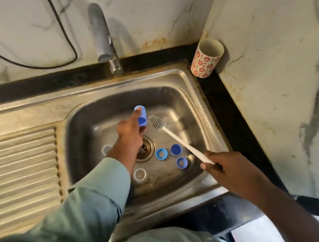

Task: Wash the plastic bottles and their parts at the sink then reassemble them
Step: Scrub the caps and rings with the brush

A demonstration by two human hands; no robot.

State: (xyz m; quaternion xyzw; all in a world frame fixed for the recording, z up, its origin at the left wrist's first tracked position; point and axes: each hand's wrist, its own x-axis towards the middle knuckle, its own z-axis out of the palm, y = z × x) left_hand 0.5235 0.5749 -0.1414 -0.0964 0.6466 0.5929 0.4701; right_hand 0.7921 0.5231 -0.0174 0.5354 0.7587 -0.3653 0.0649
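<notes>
- While the left hand (129, 130) grips a blue cap (141, 115) over the sink (202, 112), the brush (155, 121) sits just beside it.
- The right hand (225, 168) holds the brush's handle.

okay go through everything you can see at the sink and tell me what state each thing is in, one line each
Left hand: holds the blue cap.
Blue cap: held above the basin.
Right hand: grips the brush handle.
Bottle brush: bristles beside the cap, touching unclear.
Tap: no water visible.
Blue ring: flat on the sink floor.
Two blue caps: open side up.
Patterned cup: upright, looks empty.
</notes>
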